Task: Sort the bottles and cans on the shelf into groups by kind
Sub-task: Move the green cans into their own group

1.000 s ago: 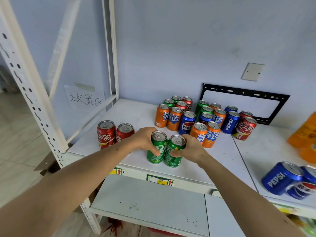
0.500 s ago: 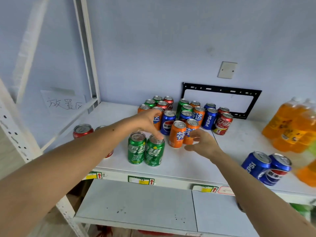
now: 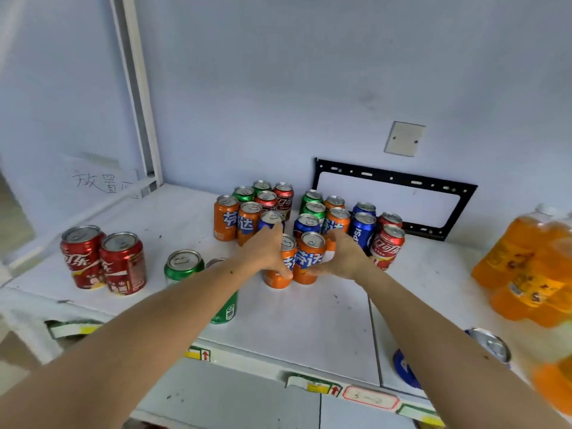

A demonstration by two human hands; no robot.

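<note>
Shelf, white, holding mixed stock. Your left hand wraps the left orange can; your right hand wraps the right orange can; both cans stand upright, touching, at the front of the central cluster of orange, green, red and blue cans. Two red cans stand together at far left. Two green cans sit just right of them, partly hidden by your left forearm. Orange bottles at far right. Blue cans near the front right edge, blurred.
</note>
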